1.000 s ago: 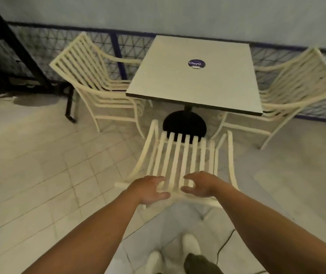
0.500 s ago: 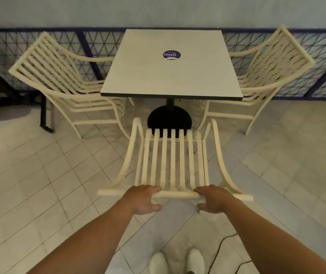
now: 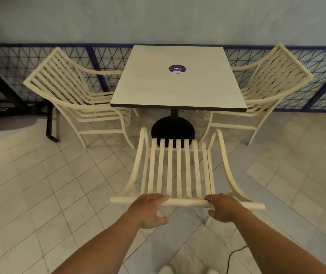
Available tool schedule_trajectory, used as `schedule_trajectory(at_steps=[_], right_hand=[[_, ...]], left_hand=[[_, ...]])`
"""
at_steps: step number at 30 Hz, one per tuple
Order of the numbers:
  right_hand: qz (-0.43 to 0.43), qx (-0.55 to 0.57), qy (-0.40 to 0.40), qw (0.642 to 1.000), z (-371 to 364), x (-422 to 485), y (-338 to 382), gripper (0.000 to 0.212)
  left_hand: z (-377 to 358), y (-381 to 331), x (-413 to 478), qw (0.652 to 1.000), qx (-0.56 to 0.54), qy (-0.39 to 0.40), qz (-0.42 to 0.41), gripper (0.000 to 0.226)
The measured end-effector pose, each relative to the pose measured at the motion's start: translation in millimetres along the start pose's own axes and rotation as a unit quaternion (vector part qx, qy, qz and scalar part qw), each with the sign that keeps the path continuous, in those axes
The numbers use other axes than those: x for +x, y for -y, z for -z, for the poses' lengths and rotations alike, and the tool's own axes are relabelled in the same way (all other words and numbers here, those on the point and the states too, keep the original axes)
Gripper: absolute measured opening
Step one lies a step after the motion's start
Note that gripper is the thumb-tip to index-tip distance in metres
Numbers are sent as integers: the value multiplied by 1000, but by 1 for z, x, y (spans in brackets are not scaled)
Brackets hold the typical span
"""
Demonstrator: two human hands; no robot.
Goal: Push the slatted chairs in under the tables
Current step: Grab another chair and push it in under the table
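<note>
Chairs: we count 3 cream slatted ones around 1 table. The near chair (image 3: pixel 178 171) sits right in front of us, its front edge just short of the table's near edge. The left chair (image 3: pixel 75 95) and the right chair (image 3: pixel 267 84) sit at the table's sides with their seat fronts tucked under the top.

Table: 1 square pale table (image 3: pixel 178 86) on a black post and round base, with 1 round dark sticker (image 3: pixel 177 69) reading "ClayG" and something more we can't read.

Hands: 2, both on the near chair's top rail. Our left hand (image 3: pixel 150 210) wraps it with fingers over the top and thumb underneath. Our right hand (image 3: pixel 224 207) is curled over it too, though its thumb is out of sight.

Shoes: 2 white toes (image 3: pixel 166 269) at the bottom edge, mostly cut off.

Cable: 1 thin dark cable (image 3: pixel 233 256) on the tiled floor, running out of frame.

Hard to see: the near chair's legs are hidden by its seat, and the dark stuff behind the mesh railing (image 3: pixel 19 72) on the far left is too murky to make out.
</note>
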State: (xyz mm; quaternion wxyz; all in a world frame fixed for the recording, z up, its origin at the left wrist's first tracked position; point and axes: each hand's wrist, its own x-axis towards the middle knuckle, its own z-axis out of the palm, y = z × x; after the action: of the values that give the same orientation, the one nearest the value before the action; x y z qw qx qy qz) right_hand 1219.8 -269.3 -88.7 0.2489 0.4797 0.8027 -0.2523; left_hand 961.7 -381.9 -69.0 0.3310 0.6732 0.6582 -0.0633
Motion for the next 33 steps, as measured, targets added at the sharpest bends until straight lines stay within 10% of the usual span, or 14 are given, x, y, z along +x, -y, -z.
schedule_trajectory(at_steps=[33], right_hand=[[12,-48,19,999,-2,19,-20,62]], left_hand=[[-11,27,31,995,72,-1,62,59]])
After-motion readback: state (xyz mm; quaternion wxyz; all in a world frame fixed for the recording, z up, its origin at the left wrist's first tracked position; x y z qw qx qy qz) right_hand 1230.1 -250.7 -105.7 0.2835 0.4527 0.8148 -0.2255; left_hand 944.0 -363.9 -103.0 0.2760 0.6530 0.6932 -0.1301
